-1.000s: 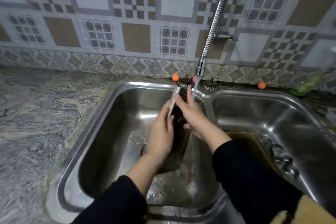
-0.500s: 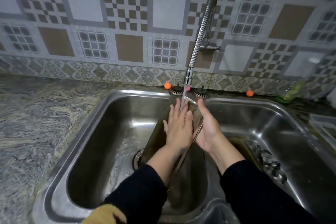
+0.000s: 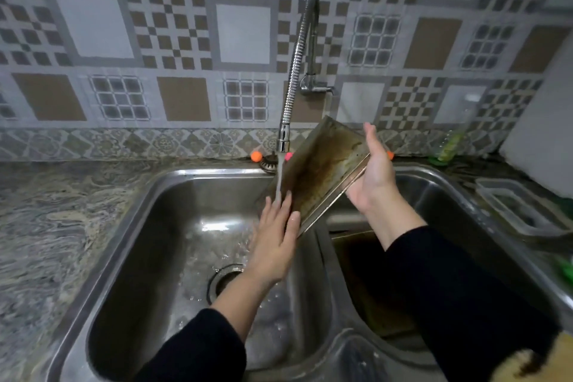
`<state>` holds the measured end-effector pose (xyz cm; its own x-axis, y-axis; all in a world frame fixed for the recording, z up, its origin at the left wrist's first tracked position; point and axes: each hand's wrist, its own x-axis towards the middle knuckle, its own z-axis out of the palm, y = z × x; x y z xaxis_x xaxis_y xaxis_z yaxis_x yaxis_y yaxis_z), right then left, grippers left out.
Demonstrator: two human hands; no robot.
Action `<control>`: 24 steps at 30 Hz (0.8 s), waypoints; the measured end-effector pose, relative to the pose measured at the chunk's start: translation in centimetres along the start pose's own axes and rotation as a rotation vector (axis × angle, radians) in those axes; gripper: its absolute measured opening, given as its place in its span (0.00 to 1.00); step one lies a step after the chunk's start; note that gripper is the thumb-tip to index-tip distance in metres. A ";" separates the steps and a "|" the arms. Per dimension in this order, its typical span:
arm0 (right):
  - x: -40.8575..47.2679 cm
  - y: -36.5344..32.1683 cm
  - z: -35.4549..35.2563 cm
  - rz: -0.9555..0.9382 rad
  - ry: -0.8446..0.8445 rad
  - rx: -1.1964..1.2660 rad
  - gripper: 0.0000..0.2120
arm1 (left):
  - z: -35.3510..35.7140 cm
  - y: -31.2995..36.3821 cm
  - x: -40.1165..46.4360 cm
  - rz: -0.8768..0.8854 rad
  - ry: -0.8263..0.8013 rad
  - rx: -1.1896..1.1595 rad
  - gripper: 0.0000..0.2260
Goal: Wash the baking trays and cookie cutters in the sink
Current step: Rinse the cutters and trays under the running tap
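Observation:
A stained metal baking tray (image 3: 322,169) is held tilted above the divider of the double sink (image 3: 173,195), its far end raised toward the wall. My right hand (image 3: 373,172) grips its right edge from underneath. My left hand (image 3: 274,240) rests flat on the tray's lower left corner, fingers apart, under the running water from the faucet (image 3: 283,133). A second dark tray (image 3: 366,276) lies in the right basin. No cookie cutters can be made out.
The left basin has an open drain (image 3: 224,279) and wet floor. A marbled counter (image 3: 46,226) lies to the left. At the right stand a clear plastic container (image 3: 521,211) and a green bottle (image 3: 449,146). Small orange knobs (image 3: 256,156) sit behind the sink.
The tray has been lifted out of the left basin and swung up to the right, over the divider. My right hand rose with it; my left hand slid to its lower corner.

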<state>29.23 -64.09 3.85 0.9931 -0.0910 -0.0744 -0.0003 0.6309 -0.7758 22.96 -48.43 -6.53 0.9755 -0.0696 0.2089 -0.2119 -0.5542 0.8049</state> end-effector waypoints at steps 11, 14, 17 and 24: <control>0.0 -8.6 -0.6 -0.101 -0.037 -0.263 0.36 | 1.3 8.8 2.7 0.479 0.245 0.202 0.29; 0.0 -8.1 -3.6 -0.202 0.065 -0.683 0.33 | 2.7 10.8 3.0 0.357 0.249 -0.153 0.25; 0.0 -5.9 -9.7 -0.169 0.308 -1.053 0.28 | 4.9 11.2 3.3 0.168 0.180 -0.433 0.22; -1.6 -2.6 -19.0 0.125 0.333 -1.033 0.27 | 10.5 10.0 0.9 -0.004 0.060 -0.419 0.21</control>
<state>25.46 -80.19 -5.92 0.8975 -0.3737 -0.2341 -0.3519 -0.2871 -0.8909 22.37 -62.75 -4.16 0.9738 -0.0128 0.2271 -0.2260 -0.1682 0.9595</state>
